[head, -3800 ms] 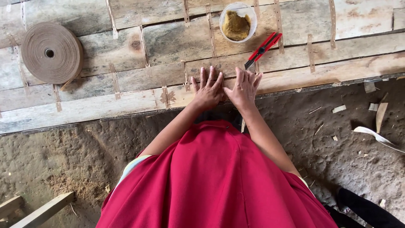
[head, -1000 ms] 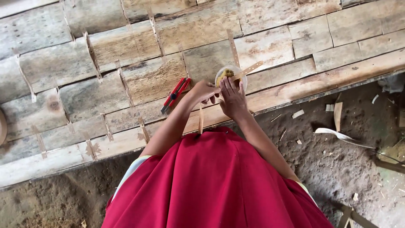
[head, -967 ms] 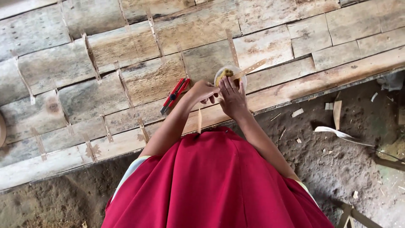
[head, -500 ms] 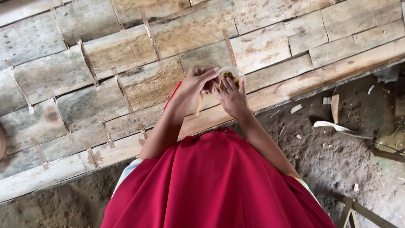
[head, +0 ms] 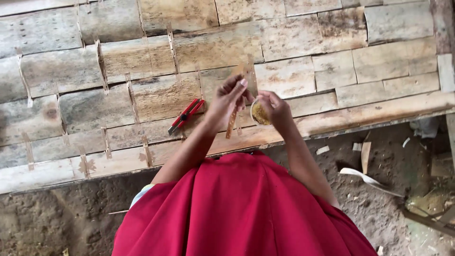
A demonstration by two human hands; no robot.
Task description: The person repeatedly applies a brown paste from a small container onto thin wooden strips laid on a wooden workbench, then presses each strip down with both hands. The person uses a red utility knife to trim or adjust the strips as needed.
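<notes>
The left hand (head: 226,100) is pinching a thin brown strip (head: 232,124) between its thumb and fingers. The strip is hanging down from the hand toward the person. The other fingers are staying loose and half open.

The right hand (head: 276,108) is curling around a small clear cup (head: 259,114) full of yellow-brown paste. The hand is closing on the cup's far side and tipping its mouth toward the left hand. The cup is sitting just beside the strip, right between the two hands.

A red cutting knife (head: 184,115) is lying on the wood sheets (head: 142,90), off to the outer side of the left hand and near it. The sheets are lying under both hands, with more thin strips stuck over their seams. Dirt ground (head: 393,189) with wood scraps is lying below the right arm.

To do this well, I think the right hand should be keeping the cup steady and not tipping it too far, so the paste is not sliding out. The left hand should be holding the strip near one end and keeping it flat, so the paste is going on thin and even. Fingers should be staying off the sticky part.
</notes>
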